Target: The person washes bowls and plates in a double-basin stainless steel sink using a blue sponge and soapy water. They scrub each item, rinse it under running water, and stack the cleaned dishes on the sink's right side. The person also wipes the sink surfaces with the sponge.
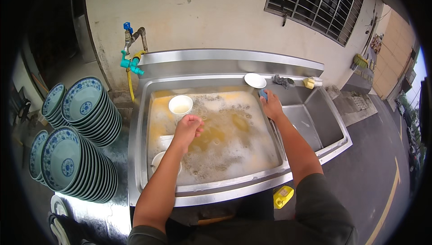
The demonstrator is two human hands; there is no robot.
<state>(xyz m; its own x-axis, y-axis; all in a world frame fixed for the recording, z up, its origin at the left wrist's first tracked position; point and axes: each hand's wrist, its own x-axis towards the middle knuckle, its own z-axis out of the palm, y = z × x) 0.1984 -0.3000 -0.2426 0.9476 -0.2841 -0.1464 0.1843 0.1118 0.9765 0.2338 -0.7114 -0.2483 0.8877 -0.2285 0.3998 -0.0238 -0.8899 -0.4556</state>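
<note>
My left hand [188,131] hovers over the sudsy, yellowish water [219,133] of the large stainless steel basin [233,177], its fingers curled and nothing visible in them. Just beyond it, a white bowl [180,104] floats with some liquid inside. Another white bowl [158,160] lies partly behind my left forearm, and a white piece of crockery [166,140] shows between the two. In my right hand [272,105] is a blue scrubbing sponge [263,94], held at the divider by the far right corner. A white dish [255,80] rests on the back ledge beside that hand.
A grey scouring pad [284,81] and yellow sponges [308,82] sit on the back ledge. To the right is a smaller basin [305,123]. Stacked blue-patterned bowls [81,164] crowd the left table. A tap [130,49] stands at back left; a yellow bottle [283,196] is below.
</note>
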